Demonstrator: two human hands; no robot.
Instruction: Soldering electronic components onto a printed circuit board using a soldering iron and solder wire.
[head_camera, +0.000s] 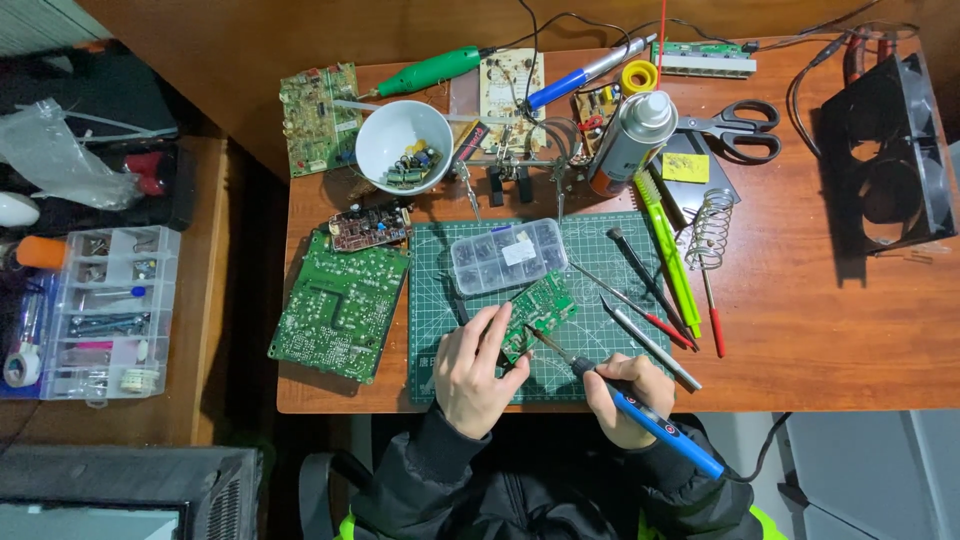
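Observation:
My left hand (474, 368) pinches a small green circuit board (540, 310) and steadies it on the green cutting mat (590, 250). My right hand (625, 395) grips a blue soldering iron (655, 425) like a pen. Its thin metal tip reaches up and left onto the board's lower edge. A cable runs from the iron's rear off the table's front edge. Just above the board lies a clear plastic parts box (507, 255) with small dark components.
A large green circuit board (340, 305) lies left of the mat, and a white bowl (402, 143) of capacitors behind it. Tweezers and probes (645, 300), a coil iron stand (710, 230), a spray can (630, 140) and scissors (740, 128) sit right. A compartment organiser (105, 310) is on the side table.

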